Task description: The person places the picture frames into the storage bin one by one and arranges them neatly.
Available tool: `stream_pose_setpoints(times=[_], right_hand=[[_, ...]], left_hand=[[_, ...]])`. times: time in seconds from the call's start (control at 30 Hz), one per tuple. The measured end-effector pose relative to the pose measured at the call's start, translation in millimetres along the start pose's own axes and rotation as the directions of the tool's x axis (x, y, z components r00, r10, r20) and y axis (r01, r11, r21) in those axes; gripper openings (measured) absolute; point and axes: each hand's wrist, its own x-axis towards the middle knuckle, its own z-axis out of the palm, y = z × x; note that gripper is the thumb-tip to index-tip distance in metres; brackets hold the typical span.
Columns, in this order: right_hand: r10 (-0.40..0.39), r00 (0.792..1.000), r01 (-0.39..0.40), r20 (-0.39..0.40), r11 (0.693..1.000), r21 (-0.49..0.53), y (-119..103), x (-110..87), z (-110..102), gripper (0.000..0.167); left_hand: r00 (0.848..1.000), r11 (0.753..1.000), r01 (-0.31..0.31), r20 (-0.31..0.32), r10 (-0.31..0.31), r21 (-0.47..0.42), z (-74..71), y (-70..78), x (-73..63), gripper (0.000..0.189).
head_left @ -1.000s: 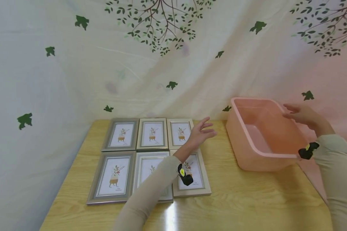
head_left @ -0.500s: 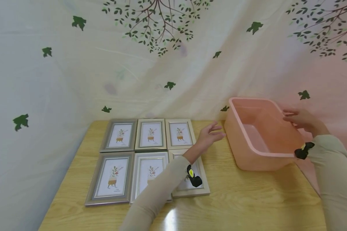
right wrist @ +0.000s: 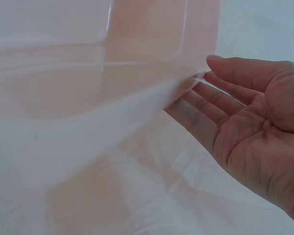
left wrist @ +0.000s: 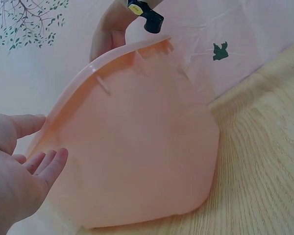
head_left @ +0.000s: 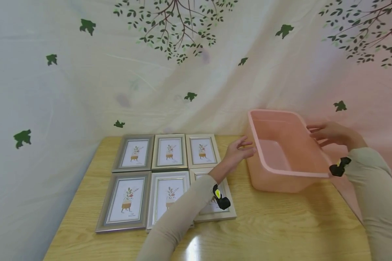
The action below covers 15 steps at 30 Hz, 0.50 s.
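A pink plastic basin [head_left: 297,173] stands on the right part of the table, with nothing visible inside. At its left side is my left hand [head_left: 233,157], fingers spread and loosely bent, the fingertips close to the outer wall. In the left wrist view, its thumb lies near the basin's rim [left wrist: 95,66] and the other fingers overlap the wall. My right hand [head_left: 334,133] is at the far right rim. The right wrist view shows its fairly straight fingers [right wrist: 198,117] against the outside under the rim, the thumb along the edge.
Several picture frames [head_left: 168,152] with flower-pot prints lie in two rows on the wooden table [head_left: 264,224], left of the basin. My left forearm crosses above the front ones. Behind the table hangs a pale cloth [head_left: 150,90] with leaf prints.
The basin has slid left toward the frames, and my right hand has moved left along with it. My left hand has shifted right, from above the frames to the basin's left wall.
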Motion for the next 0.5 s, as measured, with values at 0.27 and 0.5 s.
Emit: stream_pose_setpoints(times=[0.27,0.5], right_hand=[[-0.074,0.997,0.073,0.023,0.997,0.031,-15,7.4,12,0.073],[-0.102,0.995,0.100,0.014,0.992,0.071,-22,12.2,17,0.077]], left_hand=[[0.998,0.999,0.016,-0.058,-0.019,-0.051,-9.2,10.4,1.5,0.067],[0.998,0.999,0.044,-0.055,-0.043,0.014,-23.9,23.3,2.6,0.068]])
